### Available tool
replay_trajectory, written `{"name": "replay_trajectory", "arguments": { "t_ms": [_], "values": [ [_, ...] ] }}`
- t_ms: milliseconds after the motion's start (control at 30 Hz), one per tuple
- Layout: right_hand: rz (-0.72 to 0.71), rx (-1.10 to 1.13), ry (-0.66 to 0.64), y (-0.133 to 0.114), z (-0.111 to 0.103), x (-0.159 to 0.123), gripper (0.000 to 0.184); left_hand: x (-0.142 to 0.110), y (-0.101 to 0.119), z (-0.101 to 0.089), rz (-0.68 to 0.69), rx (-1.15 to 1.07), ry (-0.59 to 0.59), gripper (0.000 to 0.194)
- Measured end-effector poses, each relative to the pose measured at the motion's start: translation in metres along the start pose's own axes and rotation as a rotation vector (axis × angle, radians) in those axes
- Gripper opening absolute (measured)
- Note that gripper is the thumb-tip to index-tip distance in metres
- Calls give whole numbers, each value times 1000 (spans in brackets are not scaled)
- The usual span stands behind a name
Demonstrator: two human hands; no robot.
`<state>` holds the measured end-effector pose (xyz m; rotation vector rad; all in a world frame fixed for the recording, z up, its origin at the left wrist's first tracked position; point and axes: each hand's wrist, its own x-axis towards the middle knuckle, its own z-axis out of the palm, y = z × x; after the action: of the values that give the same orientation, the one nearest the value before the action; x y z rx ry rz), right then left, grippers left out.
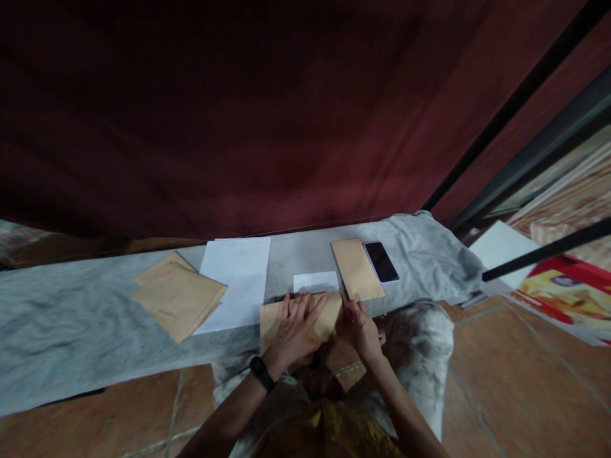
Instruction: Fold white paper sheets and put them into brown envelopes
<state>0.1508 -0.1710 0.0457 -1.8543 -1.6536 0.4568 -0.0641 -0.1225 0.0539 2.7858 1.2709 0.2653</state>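
Observation:
A brown paper envelope (272, 321) lies at the near edge of the cloth-covered bench, in front of my body. My left hand (298, 331), with a dark band on its wrist, lies flat across it with the fingers spread. At the envelope's right end, my right hand (363, 331) is closed, fingers pressed together; what it pinches is too dark and small to make out. Just beyond the envelope is a small white paper (315, 281), partly covered by it. Another brown envelope (358, 268) lies beyond my right hand.
A phone (381, 261) lies beside the right envelope. Left of my hands are white sheets (236, 273) and a few overlapping brown envelopes (179, 302). Grey cloth (95, 324) covers the narrow bench. A dark red curtain (238, 127) hangs behind; a red printed box (568, 292) is on the right.

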Motion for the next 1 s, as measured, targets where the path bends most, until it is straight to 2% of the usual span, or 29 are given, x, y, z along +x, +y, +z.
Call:
{"name": "replay_trajectory", "arguments": {
  "t_ms": [200, 300, 367, 433, 500, 633, 767, 900, 1000],
  "values": [
    [199, 460, -130, 3, 4, 9, 15, -2, 1, -3, 22, -33, -6, 97],
    [290, 604, -200, 0, 4, 12, 17, -2, 4, -6, 41, -48, -17, 99],
    [369, 801, -312, -4, 1, 11, 21, -2, 6, -7, 51, -50, -20, 99],
    [458, 1038, -480, -9, -3, 8, 26, -3, 7, -7, 76, -43, -23, 94],
    [502, 1166, -601, -13, -6, 6, 32, -4, 8, -6, 106, -38, -27, 89],
    [540, 1182, -645, -16, -12, 4, 38, -6, 4, -8, 144, -43, -42, 97],
    [597, 1184, -565, -11, -21, 5, 40, -8, -12, -16, 167, -15, -68, 112],
    [663, 1254, -598, -3, -25, 1, 44, -13, -33, -25, 145, 14, -79, 102],
    [729, 1267, -631, 0, -22, -2, 46, -16, -40, -27, 156, 11, -89, 94]
  ]
}}
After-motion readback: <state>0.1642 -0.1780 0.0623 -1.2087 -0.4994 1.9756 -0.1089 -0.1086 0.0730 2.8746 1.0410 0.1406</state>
